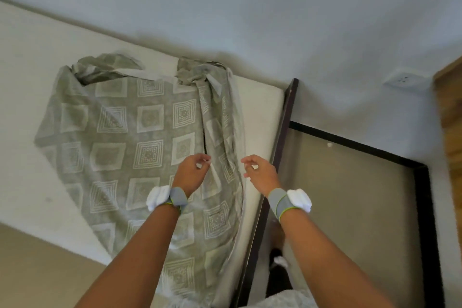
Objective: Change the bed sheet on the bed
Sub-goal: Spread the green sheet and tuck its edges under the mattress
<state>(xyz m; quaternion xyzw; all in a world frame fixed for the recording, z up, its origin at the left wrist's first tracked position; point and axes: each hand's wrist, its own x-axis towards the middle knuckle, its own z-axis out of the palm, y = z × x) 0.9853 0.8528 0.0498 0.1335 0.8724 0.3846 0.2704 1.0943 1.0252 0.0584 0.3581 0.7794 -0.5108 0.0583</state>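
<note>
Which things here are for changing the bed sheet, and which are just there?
For the job:
- patterned sheet, lying loose and bunched on the mattress
- white mattress
- left hand and right hand, both over the sheet, holding nothing

Just there:
- dark bed frame
- wall socket
- wooden door edge

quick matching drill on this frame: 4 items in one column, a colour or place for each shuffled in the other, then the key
Items:
1. bed sheet
2. mattress
3. bed frame
4. wall socket

Descriptions:
A. dark edge running along the mattress side
B. white, mostly bare
C. green-grey with square patterns, lying rumpled on the bed
D. on the wall, near the wooden panel at right

Pairs: 1-C, 2-B, 3-A, 4-D
</note>
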